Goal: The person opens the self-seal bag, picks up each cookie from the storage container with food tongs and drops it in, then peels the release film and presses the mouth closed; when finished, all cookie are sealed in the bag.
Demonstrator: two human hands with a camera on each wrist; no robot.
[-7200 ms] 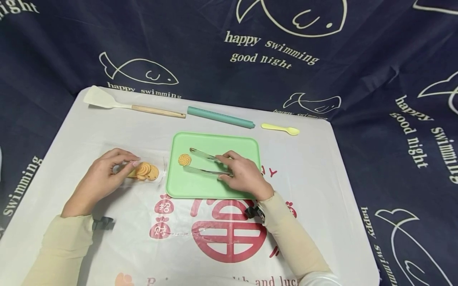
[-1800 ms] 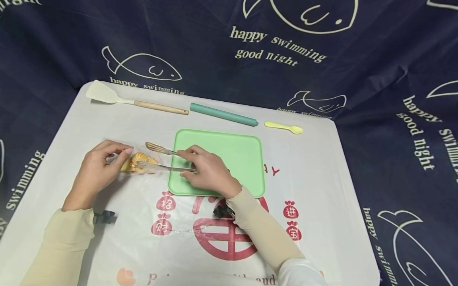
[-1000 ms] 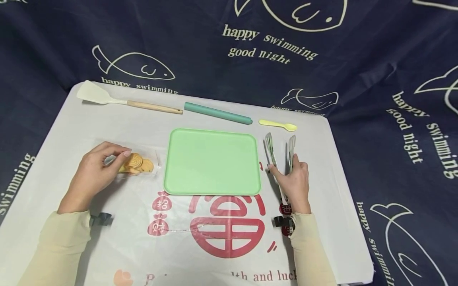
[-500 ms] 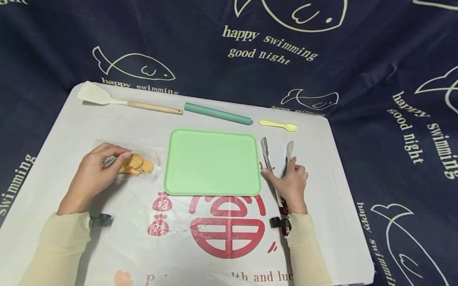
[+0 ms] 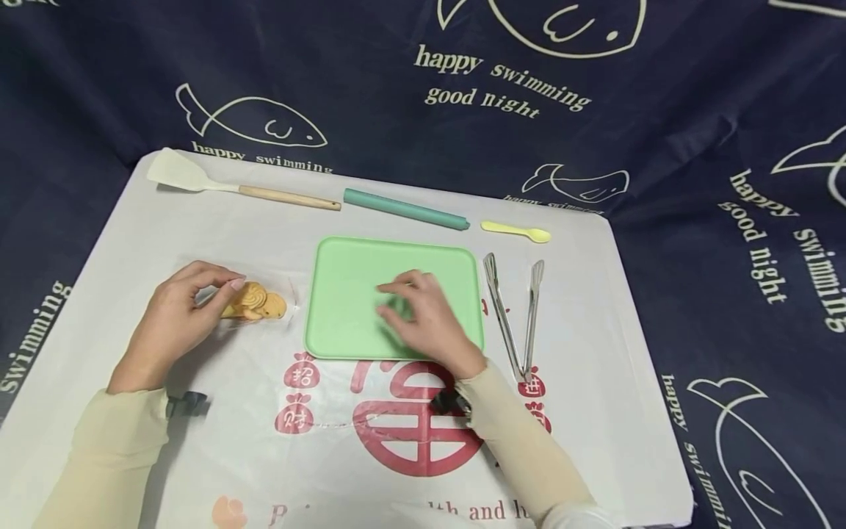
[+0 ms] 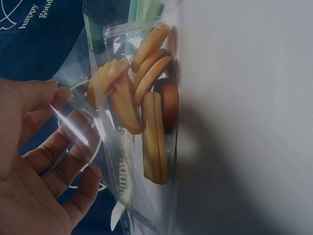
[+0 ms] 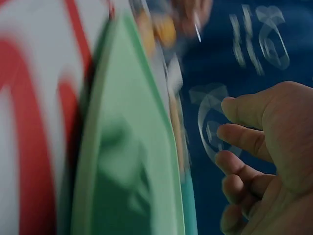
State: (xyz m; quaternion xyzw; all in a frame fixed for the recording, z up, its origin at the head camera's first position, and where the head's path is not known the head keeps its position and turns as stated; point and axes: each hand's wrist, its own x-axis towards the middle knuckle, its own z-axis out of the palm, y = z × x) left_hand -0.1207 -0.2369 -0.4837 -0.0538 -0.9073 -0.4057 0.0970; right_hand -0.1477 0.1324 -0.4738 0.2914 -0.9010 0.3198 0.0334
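Observation:
At the left of the table, my left hand (image 5: 181, 316) pinches the edge of a clear plastic bag (image 6: 110, 129) between thumb and index finger, its other fingers loosely bent. Several golden cookies (image 6: 154, 139) lie inside the bag, round swirled ones and a stick-shaped one among them. My right hand (image 5: 429, 316) is held over the light green tray (image 5: 337, 323), fingers apart and slightly bent, with nothing in it. The metal tongs (image 5: 532, 316) lie spread on the table to the right of the tray.
Along the back of the table lie a white spatula (image 5: 178, 172) with a wooden handle, a teal rod (image 5: 406, 209) and a yellow spoon (image 5: 515, 231). A dark blue curtain (image 5: 370, 110) hangs behind the table's far edge.
Earlier a cookie lay on the tray; the tongs brought it to the bag. My right hand then laid the tongs down at the right, let go and moved left over the tray.

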